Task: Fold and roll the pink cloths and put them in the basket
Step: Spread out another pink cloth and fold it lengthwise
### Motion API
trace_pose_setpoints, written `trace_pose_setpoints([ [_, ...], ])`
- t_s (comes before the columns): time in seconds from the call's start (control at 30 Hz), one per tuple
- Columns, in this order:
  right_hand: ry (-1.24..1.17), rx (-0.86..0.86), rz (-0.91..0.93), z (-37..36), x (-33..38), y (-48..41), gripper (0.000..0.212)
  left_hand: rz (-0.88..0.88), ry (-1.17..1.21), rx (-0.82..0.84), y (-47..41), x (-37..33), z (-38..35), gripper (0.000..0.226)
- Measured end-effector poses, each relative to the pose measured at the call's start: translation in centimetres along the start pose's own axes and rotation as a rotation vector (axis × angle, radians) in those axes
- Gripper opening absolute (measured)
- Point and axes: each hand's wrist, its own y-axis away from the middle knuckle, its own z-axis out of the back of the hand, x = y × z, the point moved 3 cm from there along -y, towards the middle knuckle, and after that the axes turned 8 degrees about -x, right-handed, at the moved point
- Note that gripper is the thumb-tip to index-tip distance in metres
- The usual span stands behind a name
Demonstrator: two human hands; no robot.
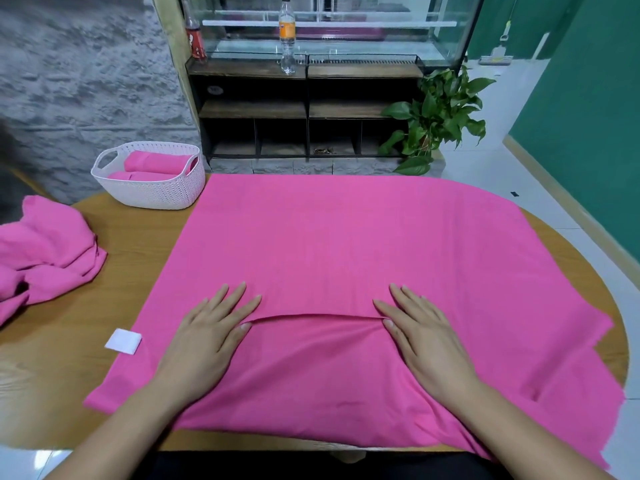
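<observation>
Pink cloth (346, 237) under L hand (207, 336), R hand (426, 336)

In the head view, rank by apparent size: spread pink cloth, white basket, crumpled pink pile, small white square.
spread pink cloth
crumpled pink pile, white basket: alike, pile cropped, so unranked
small white square

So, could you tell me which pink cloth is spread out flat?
The large cloth under the left hand and right hand; the heap is crumpled, and the cloths in the basket are rolled.
</observation>
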Motion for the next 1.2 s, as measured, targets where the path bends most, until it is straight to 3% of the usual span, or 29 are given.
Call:
trace_pose_setpoints([
  [0.13, -0.046, -0.075, 0.005, 0.7, -0.3, -2.2, 0.051, 0.025, 0.145, -0.047, -2.6, 0.5, 1.2, 0.057],
  [0.33, 0.002, -0.143, -0.027, 2.4, -0.5, -10.6, 0.058, 0.050, 0.158, -0.141, -11.2, 1.1, 2.0, 0.054],
  [0.53, 0.073, 0.008, -0.068, -0.1, -3.2, -16.9, 0.061, 0.049, 0.022, -0.101, -17.5, 4.2, -0.7, 0.044],
  [0.6, 0.084, 0.045, -0.051, -1.6, -3.9, -17.2, 0.070, 0.048, -0.023, -0.078, -17.7, 5.0, -1.8, 0.045],
  [0.77, 0.082, 0.021, -0.072, -2.6, -4.7, -16.7, 0.047, 0.070, -0.051, -0.073, -17.3, 5.6, -2.8, 0.048],
  [1.2, 0.044, -0.029, -0.096, -1.3, -4.8, -10.3, 0.046, 0.060, -0.047, -0.052, -11.5, 3.1, -2.3, 0.051],
])
